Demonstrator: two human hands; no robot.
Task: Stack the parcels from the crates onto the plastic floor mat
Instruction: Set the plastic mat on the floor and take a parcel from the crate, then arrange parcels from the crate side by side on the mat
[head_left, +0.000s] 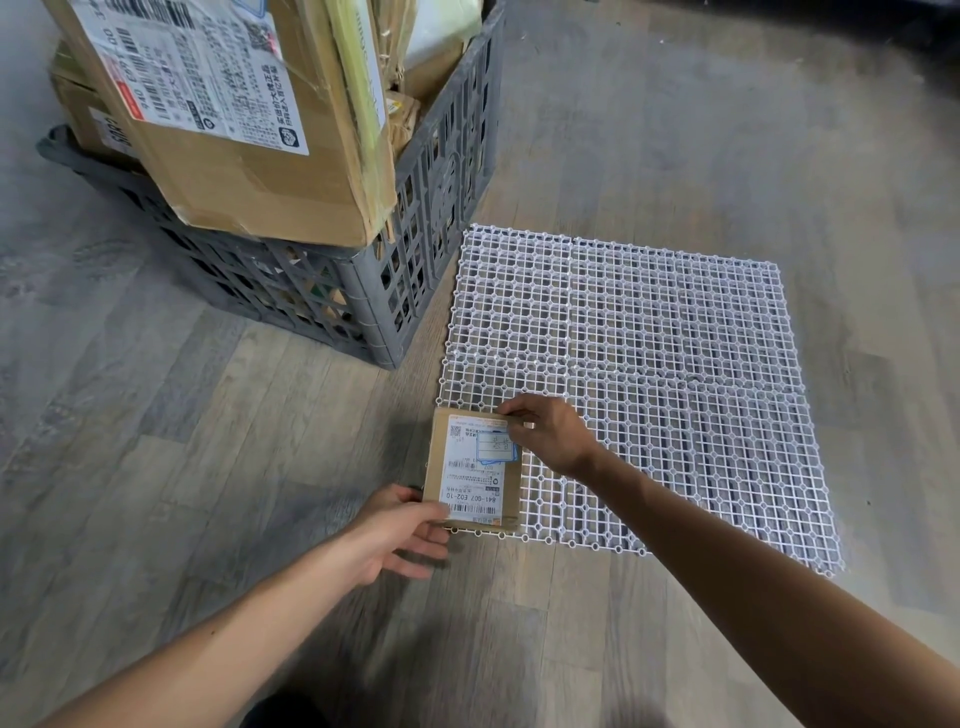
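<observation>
A small brown cardboard parcel (472, 470) with a white shipping label lies flat on the near left corner of the white lattice floor mat (649, 364). My left hand (400, 530) grips its near left corner, thumb on top. My right hand (545, 431) pinches its far right corner. A grey plastic crate (405, 260) stands left of the mat, heaped with parcels; a large cardboard box (244, 130) with a shipping label lies tilted on top of it.
Grey wood-look flooring (156, 441) surrounds the mat and crate. The crate's corner nearly touches the mat's left edge. More cartons and a pale bag (441, 26) fill the crate behind the large box.
</observation>
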